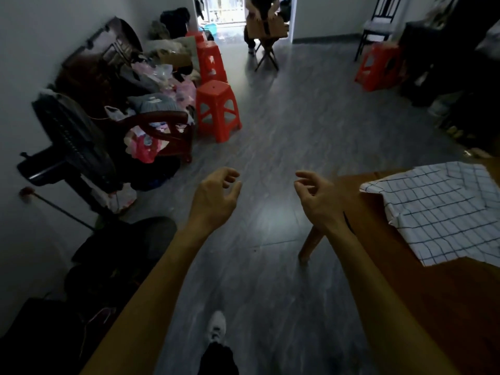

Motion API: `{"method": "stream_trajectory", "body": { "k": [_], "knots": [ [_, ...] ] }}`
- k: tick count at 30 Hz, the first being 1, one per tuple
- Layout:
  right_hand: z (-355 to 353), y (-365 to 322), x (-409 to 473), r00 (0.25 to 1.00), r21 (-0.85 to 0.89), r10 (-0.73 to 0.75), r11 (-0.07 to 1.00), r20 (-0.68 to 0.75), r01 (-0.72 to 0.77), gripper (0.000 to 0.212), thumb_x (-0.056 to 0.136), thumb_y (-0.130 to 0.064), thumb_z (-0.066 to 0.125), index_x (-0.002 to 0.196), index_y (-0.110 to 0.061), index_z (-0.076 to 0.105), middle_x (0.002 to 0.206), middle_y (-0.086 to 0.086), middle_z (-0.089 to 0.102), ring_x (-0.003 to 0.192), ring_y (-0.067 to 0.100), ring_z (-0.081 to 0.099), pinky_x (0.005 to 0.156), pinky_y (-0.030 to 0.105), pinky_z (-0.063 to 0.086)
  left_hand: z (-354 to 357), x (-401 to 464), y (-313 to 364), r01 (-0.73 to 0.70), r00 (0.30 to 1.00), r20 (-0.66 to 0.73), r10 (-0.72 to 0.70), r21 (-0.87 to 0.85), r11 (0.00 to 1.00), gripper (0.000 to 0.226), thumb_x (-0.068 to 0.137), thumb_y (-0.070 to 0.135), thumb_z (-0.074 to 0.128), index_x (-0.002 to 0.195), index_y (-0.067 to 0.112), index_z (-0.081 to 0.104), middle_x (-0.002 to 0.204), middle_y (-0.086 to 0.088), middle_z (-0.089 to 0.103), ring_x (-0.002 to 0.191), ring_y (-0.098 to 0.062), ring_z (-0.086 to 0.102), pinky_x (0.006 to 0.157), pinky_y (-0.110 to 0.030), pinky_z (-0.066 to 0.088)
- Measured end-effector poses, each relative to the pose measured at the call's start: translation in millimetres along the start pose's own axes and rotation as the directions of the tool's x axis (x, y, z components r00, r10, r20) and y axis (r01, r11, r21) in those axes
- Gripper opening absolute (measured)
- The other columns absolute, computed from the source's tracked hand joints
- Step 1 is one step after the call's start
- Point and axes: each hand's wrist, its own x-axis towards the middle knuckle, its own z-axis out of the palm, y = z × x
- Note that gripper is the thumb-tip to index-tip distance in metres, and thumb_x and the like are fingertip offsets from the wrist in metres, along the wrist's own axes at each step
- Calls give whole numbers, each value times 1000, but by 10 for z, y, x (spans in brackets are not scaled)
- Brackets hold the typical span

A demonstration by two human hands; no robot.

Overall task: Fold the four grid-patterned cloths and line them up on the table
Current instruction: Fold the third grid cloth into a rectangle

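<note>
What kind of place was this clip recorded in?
Most likely a lived-in room of a home, used partly for storage: a wooden armchair heaped with clothes, red plastic stools along the wall, and a wooden table bearing a grid-patterned cloth.

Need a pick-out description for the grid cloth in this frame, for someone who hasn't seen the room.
Start at the wooden table filling the lower right corner of the view. On its top, toward the far end, lies the grid-patterned cloth, spread loosely with one edge hanging past the table's edge. It is the only white fabric crossed by thin dark lines; the heaped fabrics by the left wall are pink, grey and dark.
</note>
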Motion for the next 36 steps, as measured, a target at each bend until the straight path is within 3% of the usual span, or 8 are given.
{"method": "stream_trajectory", "body": {
  "k": [5, 9, 12, 16, 19, 28, 36],
  "knots": [
    [422, -12, 712, 994, -95, 53, 994, -93, -62, 25, 95, -24, 57, 119, -18, 62, 99, -7, 63, 88, 5, 60, 71, 15, 49, 147, 952, -493, -58, 997, 53, 63, -95, 994, 18, 88, 22, 63, 103, 12, 64, 96, -3, 66, 80, -13, 61, 70, -26, 48],
    [604, -184, 1237, 981, -138, 115, 981, -157, -137, 26, 95, -26, 56, 120, -19, 61, 103, -6, 64, 93, 9, 61, 78, 26, 53, 142, 1703, -755, -96, 982, 154, 110, -97, 991, 21, 90, 25, 61, 107, 14, 64, 99, 1, 64, 82, -8, 58, 67, -16, 39],
    [649, -242, 1624, 967, -135, 154, 974, -205, -183, 26, 96, -26, 55, 121, -19, 60, 108, -2, 64, 96, 12, 61, 81, 29, 54, 207, 2266, -864, -142, 966, 202, 163, -113, 983, 21, 90, 26, 61, 107, 14, 64, 101, -2, 66, 83, -9, 58, 69, -20, 40],
    [656, -130, 2030, 944, -134, 192, 963, -268, -234, 27, 96, -24, 55, 122, -16, 60, 107, -6, 61, 97, 10, 60, 81, 25, 52, 456, 2841, -908, -214, 937, 254, 242, -133, 968, 21, 92, 28, 59, 108, 15, 63, 101, 1, 65, 84, -7, 59, 65, -12, 38],
    [592, 109, 2310, 923, -122, 239, 950, -301, -286, 28, 96, -24, 55, 122, -16, 59, 107, -7, 59, 96, 8, 58, 80, 19, 49, 831, 3234, -881, -237, 904, 321, 281, -169, 957, 20, 92, 26, 59, 107, 14, 63, 101, -1, 66, 85, -9, 59, 66, -14, 39],
    [-153, 1223, 3202, 802, -43, 336, 912, -494, -409, 28, 96, -24, 54, 122, -17, 59, 108, -2, 63, 95, 10, 59, 80, 21, 47, 2173, 4402, -62, -428, 730, 516, 448, -165, 888, 23, 95, 25, 55, 114, 15, 60, 107, 0, 63, 93, -12, 59, 76, -23, 42],
    [-1052, 1666, 3836, 681, 14, 372, 883, -631, -470, 26, 96, -23, 54, 121, -18, 59, 101, -8, 59, 92, 7, 57, 69, 6, 40, 3257, 5279, 863, -545, 593, 552, 586, -261, 797, 17, 92, 22, 56, 108, 17, 62, 100, 3, 64, 88, -13, 59, 75, -22, 41]
  ]
}}
